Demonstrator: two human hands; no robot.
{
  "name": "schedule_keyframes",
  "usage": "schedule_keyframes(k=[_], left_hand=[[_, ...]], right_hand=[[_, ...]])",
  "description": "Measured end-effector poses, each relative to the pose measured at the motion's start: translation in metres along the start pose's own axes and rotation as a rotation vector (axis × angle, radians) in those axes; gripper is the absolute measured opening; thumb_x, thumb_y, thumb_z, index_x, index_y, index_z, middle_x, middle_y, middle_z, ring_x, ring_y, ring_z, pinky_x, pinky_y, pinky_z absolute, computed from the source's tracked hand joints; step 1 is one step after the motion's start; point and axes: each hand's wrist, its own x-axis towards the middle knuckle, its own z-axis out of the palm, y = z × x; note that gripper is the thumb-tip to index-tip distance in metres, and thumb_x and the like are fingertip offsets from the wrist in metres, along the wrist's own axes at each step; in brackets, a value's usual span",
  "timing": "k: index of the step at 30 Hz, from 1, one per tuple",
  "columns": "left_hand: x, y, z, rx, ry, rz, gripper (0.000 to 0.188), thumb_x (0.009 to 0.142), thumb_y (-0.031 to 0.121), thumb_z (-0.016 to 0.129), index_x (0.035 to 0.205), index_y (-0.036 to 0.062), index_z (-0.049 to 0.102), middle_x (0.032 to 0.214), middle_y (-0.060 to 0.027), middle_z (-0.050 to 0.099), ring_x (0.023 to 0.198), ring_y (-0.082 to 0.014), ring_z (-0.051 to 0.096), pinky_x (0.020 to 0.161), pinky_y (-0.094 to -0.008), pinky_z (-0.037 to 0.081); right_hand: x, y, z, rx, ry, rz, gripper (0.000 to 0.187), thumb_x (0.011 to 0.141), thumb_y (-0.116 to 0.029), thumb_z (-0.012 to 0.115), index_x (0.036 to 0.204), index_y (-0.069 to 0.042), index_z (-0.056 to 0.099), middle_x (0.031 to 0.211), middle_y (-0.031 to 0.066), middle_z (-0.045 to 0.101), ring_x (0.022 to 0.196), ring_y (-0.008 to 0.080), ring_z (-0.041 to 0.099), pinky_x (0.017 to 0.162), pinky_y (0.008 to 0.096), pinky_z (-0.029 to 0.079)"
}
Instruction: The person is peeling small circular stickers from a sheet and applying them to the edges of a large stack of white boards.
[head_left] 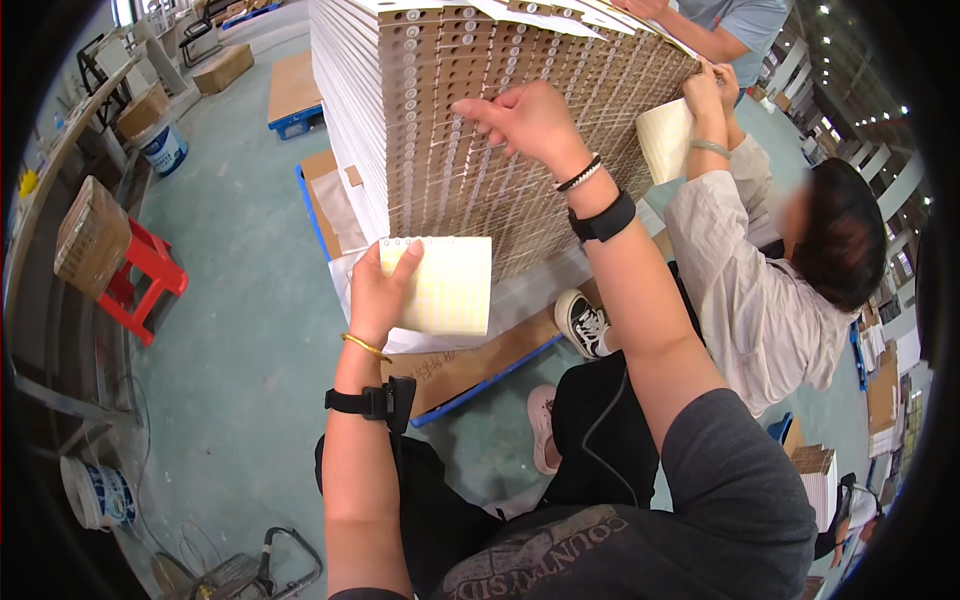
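My left hand [376,300] is closed on a pale yellow sheet of small labels [446,290], thumb on top near its upper edge. In front of me rises a tall stack of flat brown panels [440,160] with rows of dark holes and small round white stickers on the facing edges; its left side is white. My right hand [530,120] is raised at the upper part of this face, thumb and index finger pinched together close to the holes. Whatever sits between those fingertips, if anything, is too small to make out.
At the right a co-worker in a beige top [740,270] works on the same stack beside another pale yellow sheet [664,142]. A person in blue [730,30] stands behind it. A blue-edged pallet [480,385] lies underneath. A red stool [145,280] bears a carton at the left.
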Motion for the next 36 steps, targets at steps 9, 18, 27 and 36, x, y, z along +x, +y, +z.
schedule_keyframes(k=[9, 18, 27, 36], left_hand=[[0.000, 0.022, -0.005, -0.139, 0.052, 0.196, 0.027, 0.088, 0.024, 0.066, 0.094, -0.0021, 0.064, 0.085, -0.0052, 0.068, 0.072, -0.0077, 0.059, 0.065, -0.0229, 0.047], [-0.005, 0.023, -0.008, -0.171, 0.091, 0.202, 0.029, 0.086, 0.025, 0.069, 0.095, -0.0023, 0.066, 0.084, -0.0063, 0.068, 0.071, -0.0081, 0.061, 0.063, -0.0228, 0.049], [-0.005, 0.026, -0.009, -0.265, 0.053, 0.152, 0.027, 0.086, 0.023, 0.068, 0.095, -0.0020, 0.065, 0.086, -0.0060, 0.068, 0.073, -0.0090, 0.062, 0.065, -0.0230, 0.050], [-0.003, 0.020, -0.013, -0.362, 0.078, 0.098, 0.024, 0.086, 0.021, 0.068, 0.094, -0.0019, 0.065, 0.085, -0.0056, 0.068, 0.073, -0.0089, 0.062, 0.065, -0.0230, 0.049]], right_hand=[[-0.035, 0.001, 0.008, 0.212, -0.343, -0.364, 0.022, 0.084, -0.023, 0.068, 0.086, -0.001, 0.070, 0.076, 0.0069, 0.068, 0.072, 0.0141, 0.065, 0.065, 0.0263, 0.051], [-0.068, 0.008, 0.027, -0.005, -0.438, -0.434, 0.017, 0.083, -0.013, 0.067, 0.097, -0.002, 0.067, 0.086, 0.0076, 0.067, 0.079, 0.0153, 0.063, 0.072, 0.0285, 0.050], [-0.070, 0.003, 0.029, -0.105, -0.308, -0.664, 0.010, 0.082, -0.012, 0.066, 0.088, -0.003, 0.065, 0.079, 0.0082, 0.063, 0.070, 0.0213, 0.061, 0.068, 0.0317, 0.048], [-0.058, 0.004, 0.036, 0.102, -0.400, -0.631, 0.012, 0.087, -0.013, 0.063, 0.089, -0.002, 0.058, 0.087, 0.0059, 0.055, 0.085, 0.0165, 0.054, 0.077, 0.0285, 0.044]])
